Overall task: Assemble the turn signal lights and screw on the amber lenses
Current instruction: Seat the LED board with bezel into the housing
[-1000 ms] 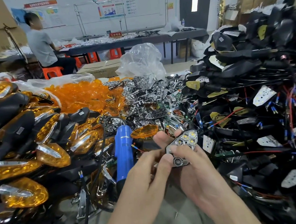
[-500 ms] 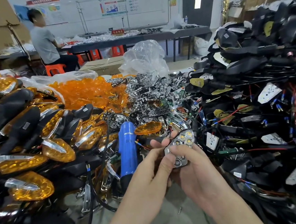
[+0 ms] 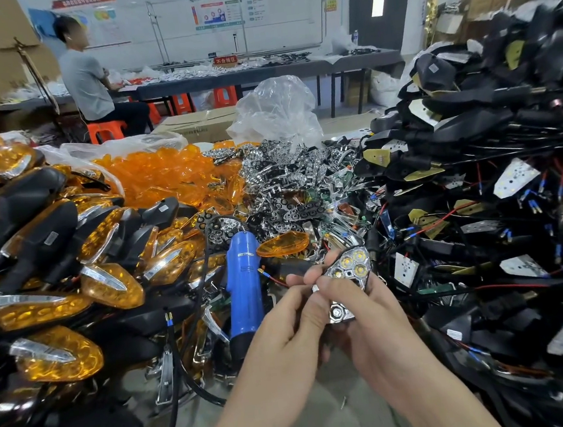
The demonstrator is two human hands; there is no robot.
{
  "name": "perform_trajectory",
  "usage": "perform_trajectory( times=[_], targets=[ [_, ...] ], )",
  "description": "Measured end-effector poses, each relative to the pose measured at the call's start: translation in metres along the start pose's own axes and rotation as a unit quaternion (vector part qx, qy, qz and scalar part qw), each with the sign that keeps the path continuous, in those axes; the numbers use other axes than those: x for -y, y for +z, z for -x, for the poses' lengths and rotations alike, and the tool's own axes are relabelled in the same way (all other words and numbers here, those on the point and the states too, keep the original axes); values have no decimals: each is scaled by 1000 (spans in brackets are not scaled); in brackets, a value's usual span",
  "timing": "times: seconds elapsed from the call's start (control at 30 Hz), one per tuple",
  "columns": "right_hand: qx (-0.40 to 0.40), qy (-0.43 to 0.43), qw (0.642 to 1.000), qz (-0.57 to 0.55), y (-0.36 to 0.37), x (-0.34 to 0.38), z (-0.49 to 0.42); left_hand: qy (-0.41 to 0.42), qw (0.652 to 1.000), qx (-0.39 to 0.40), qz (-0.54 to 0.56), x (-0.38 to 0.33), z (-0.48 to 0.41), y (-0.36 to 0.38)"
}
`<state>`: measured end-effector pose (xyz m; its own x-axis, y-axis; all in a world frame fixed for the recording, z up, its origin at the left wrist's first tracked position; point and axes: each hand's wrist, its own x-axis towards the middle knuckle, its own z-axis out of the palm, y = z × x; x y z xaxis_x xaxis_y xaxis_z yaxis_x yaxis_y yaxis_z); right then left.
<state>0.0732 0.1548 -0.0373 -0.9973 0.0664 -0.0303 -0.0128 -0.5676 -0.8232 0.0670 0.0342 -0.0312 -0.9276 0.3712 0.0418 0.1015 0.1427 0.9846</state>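
Both hands meet over the bench's near middle. My right hand point(image 3: 368, 311) cradles a chrome reflector point(image 3: 349, 270) with several LED cups, seated in a black housing that my palm mostly hides. My left hand point(image 3: 293, 312) pinches the reflector's left edge with thumb and fingertips. A single loose amber lens point(image 3: 283, 243) lies just beyond my fingers. The blue electric screwdriver point(image 3: 244, 285) lies beside my left hand, cable trailing toward me.
Finished amber-lensed signals point(image 3: 55, 269) are piled at left. Loose amber lenses point(image 3: 166, 176) and chrome reflectors point(image 3: 291, 185) heap at the back. Black housings with wires point(image 3: 484, 193) rise at right. A person point(image 3: 89, 84) sits at a far table.
The reflector and both hands have stayed almost still; my left fingertips shifted slightly on its left edge. The view has tilted down a little.
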Motion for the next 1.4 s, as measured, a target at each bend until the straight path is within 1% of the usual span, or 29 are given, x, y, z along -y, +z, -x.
perform_trajectory(
  times=[0.2, 0.37, 0.57, 0.63, 0.7, 0.77, 0.9, 1.03, 1.17, 1.4],
  targets=[
    [19, -23, 1000, -10, 3, 3, 1, 11, 1000, -1, -25, 2, 1, -1],
    [2, 3, 1000, 16, 5, 7, 2, 31, 999, 1, -16, -1, 0, 1],
    [1, 7, 1000, -4, 3, 9, 3, 60, 990, 3, -127, 0, 5, -3],
    [-4, -3, 999, -45, 2, 9, 2, 60, 983, -8, -172, 2, 7, -7],
    [-16, -41, 994, -100, 0, 12, -1, 47, 970, -15, -239, 4, 9, -11],
    [-30, -78, 988, -128, -4, 17, -3, 36, 958, -1, -284, 5, 10, -14],
    [-14, -102, 982, -159, -11, 22, -4, 61, 941, 52, -330, 6, 8, -11],
    [-2, -111, 981, -162, -13, 22, -4, 81, 946, 54, -308, 9, 7, -9],
    [13, -118, 979, -168, -13, 21, -4, 95, 950, 38, -296, 10, 7, -10],
    [11, -118, 976, -183, -15, 22, -7, 123, 946, 24, -300, 10, 8, -9]
  ],
)
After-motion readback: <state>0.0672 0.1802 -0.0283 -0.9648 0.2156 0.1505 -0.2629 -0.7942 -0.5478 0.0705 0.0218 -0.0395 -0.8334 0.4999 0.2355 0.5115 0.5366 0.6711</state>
